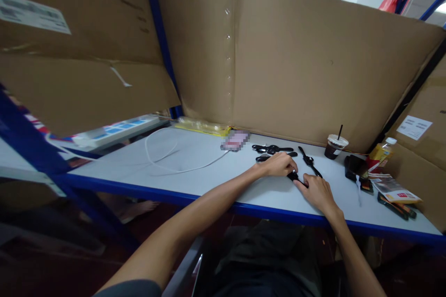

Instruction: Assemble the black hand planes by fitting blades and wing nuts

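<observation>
A black wristwatch (293, 176) lies between my two hands, low over the table's front part. My left hand (280, 164) is closed at its far end, with the fingers curled down and partly hiding it. My right hand (318, 191) pinches the near end of its strap between thumb and fingers. Just beyond my left hand, more black watches (275, 149) lie close together, their straps stretched out. One of them is partly covered by that hand. A separate black watch (309, 160) rests at an angle beyond my right hand.
A white cable (188, 170) loops across the left of the grey table (209, 181) to a blurred pink phone-like item (235, 140). At right stand a lidded drink cup (336, 146) and a bottle (386, 148), near packets (395, 189). Cardboard (313, 65) walls the back.
</observation>
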`<control>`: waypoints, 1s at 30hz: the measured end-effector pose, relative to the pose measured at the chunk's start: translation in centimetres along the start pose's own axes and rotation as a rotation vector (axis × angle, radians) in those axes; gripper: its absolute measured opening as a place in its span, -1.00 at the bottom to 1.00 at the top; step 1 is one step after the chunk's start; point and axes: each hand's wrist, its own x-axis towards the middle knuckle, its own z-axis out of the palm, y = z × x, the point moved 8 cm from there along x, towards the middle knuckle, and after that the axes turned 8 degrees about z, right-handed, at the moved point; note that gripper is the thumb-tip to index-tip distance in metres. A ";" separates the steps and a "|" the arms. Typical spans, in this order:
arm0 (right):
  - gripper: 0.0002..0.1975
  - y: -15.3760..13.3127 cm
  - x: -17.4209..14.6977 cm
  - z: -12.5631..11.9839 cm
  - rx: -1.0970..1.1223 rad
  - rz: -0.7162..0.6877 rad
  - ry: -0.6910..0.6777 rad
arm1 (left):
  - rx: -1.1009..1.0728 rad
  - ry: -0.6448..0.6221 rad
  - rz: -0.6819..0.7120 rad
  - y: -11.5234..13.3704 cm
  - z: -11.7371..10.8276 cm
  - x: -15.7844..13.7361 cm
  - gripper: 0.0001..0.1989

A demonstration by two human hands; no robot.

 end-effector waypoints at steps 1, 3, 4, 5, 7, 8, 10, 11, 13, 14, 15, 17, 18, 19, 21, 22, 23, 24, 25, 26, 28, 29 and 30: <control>-0.64 0.0 0.0 0.0 0.000 0.000 0.001 | 0.016 0.009 -0.014 -0.2 0.0 0.0 -0.60; -0.64 0.0 0.0 -0.1 0.000 0.000 0.004 | 0.071 0.017 -0.048 -0.6 -0.1 -0.1 -0.62; -0.64 0.0 0.0 -0.1 -0.001 0.000 0.005 | 0.096 0.018 -0.059 -0.7 -0.2 -0.2 -0.65; -0.63 0.0 0.0 -0.1 -0.002 0.000 0.006 | 0.111 0.016 -0.063 -0.8 -0.2 -0.2 -0.67; -0.63 0.0 0.0 -0.1 -0.005 -0.002 0.007 | 0.100 0.007 -0.046 -0.7 -0.1 -0.2 -0.70; -0.63 0.0 0.0 -0.1 -0.006 -0.005 0.006 | 0.076 0.001 -0.032 -0.5 0.0 -0.2 -0.71; -0.64 -0.1 -0.1 0.0 -0.008 -0.011 0.003 | 0.014 -0.002 -0.006 -0.3 0.1 -0.1 -0.68; -0.64 -0.1 -0.1 0.0 -0.009 -0.010 0.002 | -0.010 0.000 0.001 -0.2 0.1 0.0 -0.65; -0.64 0.0 0.0 0.0 -0.007 -0.006 0.002 | -0.029 0.002 -0.004 -0.2 0.1 0.0 -0.60; -0.64 0.0 0.0 0.0 -0.007 -0.002 0.001 | -0.018 -0.002 -0.014 -0.2 0.1 0.0 -0.59; -0.64 0.0 0.0 0.0 -0.006 0.001 0.000 | 0.004 -0.009 -0.027 -0.3 0.1 0.0 -0.57; -0.64 0.0 0.0 0.0 -0.005 0.001 -0.002 | 0.072 -0.033 -0.054 -0.5 0.1 -0.1 -0.58; -0.64 0.0 0.0 0.0 -0.004 -0.001 -0.002 | 0.107 -0.046 -0.064 -0.6 0.1 -0.2 -0.59; -0.64 0.0 0.0 0.0 -0.004 -0.003 -0.001 | 0.135 -0.059 -0.069 -0.6 0.1 -0.2 -0.61; -0.64 0.0 0.0 0.0 -0.003 -0.004 0.002 | 0.156 -0.083 -0.065 -0.6 0.3 -0.3 -0.66; -0.64 0.0 0.0 -0.1 -0.002 -0.005 0.004 | 0.148 -0.094 -0.063 -0.6 0.4 -0.3 -0.68; -0.64 0.0 0.0 -0.1 -0.001 -0.007 0.007 | 0.132 -0.109 -0.060 -0.6 0.6 -0.4 -0.68; -0.65 0.0 0.0 -0.1 0.000 -0.009 0.010 | 0.112 -0.125 -0.060 -0.6 0.8 -0.4 -0.68; -0.64 0.0 0.0 -0.1 0.001 -0.013 0.015 | 0.093 -0.139 -0.063 -0.7 0.9 -0.4 -0.67; -0.64 0.0 -0.1 -0.2 0.002 -0.016 0.020 | 0.079 -0.149 -0.069 -0.8 1.1 -0.3 -0.68; -0.64 0.0 -0.1 -0.2 0.000 -0.017 0.024 | 0.065 -0.153 -0.087 -1.1 1.3 -0.2 -0.71; -0.64 0.0 -0.1 -0.2 -0.001 -0.018 0.023 | 0.064 -0.145 -0.100 -1.3 1.3 -0.1 -0.73; -0.64 0.0 -0.1 -0.2 -0.002 -0.016 0.020 | 0.061 -0.133 -0.113 -1.5 1.4 0.0 -0.75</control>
